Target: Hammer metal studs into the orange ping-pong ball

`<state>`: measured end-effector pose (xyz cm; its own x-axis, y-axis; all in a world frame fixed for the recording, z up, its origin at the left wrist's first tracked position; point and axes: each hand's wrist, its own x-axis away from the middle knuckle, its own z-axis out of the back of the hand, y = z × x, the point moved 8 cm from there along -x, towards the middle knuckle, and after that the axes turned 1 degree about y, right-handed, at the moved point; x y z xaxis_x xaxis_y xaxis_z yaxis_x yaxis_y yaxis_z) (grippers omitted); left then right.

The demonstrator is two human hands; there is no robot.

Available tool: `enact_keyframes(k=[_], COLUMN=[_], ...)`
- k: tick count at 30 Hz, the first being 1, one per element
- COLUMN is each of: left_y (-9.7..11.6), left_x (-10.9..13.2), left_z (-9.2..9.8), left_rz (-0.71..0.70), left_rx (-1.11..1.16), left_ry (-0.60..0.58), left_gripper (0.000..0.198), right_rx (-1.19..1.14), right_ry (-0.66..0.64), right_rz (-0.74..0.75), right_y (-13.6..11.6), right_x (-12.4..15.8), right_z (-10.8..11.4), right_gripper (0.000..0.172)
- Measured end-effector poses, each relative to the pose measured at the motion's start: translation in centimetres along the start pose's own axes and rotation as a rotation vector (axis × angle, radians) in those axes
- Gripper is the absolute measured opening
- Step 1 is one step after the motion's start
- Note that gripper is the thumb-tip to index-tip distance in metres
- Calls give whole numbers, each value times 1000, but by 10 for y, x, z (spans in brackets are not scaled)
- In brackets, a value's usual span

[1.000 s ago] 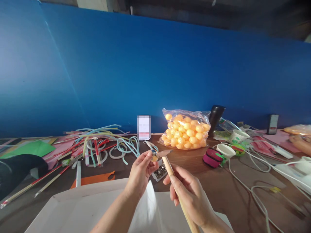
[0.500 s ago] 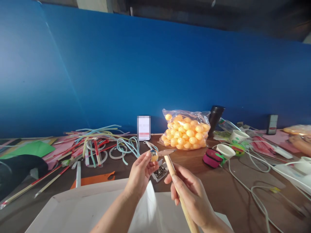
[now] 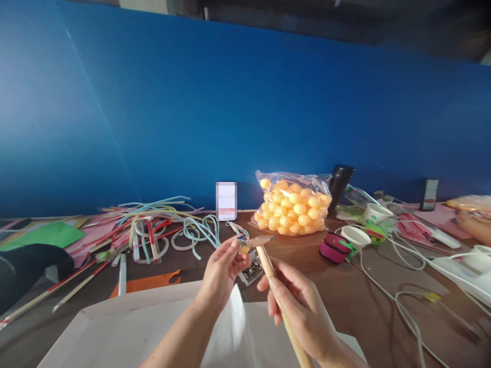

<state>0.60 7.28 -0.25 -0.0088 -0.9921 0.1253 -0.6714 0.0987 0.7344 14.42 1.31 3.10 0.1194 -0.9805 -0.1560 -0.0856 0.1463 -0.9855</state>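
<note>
Between the thumb and fingers of my left hand is a small orange ball, its upper part covered with shiny metal bits too small to make out. My right hand is closed around the pale wooden handle of a hammer. The narrow metal head of the hammer lies right at the ball's right side; whether it touches, I cannot tell. Just below and behind the ball, a small open box holds many little metal pieces. My left fingers partly hide the ball.
A clear bag of orange balls stands behind my hands. White cardboard lies under my forearms. Coiled tubes and red-and-white sticks lie left. At right are a magenta pouch, paper cups and white cables.
The hammer head has shifted slightly left against the ball's side, and the ball looks turned a little. Both hands keep their hold. The whole view has moved very slightly.
</note>
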Motion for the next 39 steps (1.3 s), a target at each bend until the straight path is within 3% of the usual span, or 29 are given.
enact_keyframes(k=[25,39], left_y=[1,0], left_x=[-2,0], left_z=[6,4], left_rz=[-31,-8], left_rx=[-78,24], left_ry=[42,52], left_gripper=[31,21], right_rx=[67,-4], right_ry=[-29,-3], right_rz=[-9,15], right_y=[2,2], right_x=[-1,-1], right_z=[-1,3], right_gripper=[41,39])
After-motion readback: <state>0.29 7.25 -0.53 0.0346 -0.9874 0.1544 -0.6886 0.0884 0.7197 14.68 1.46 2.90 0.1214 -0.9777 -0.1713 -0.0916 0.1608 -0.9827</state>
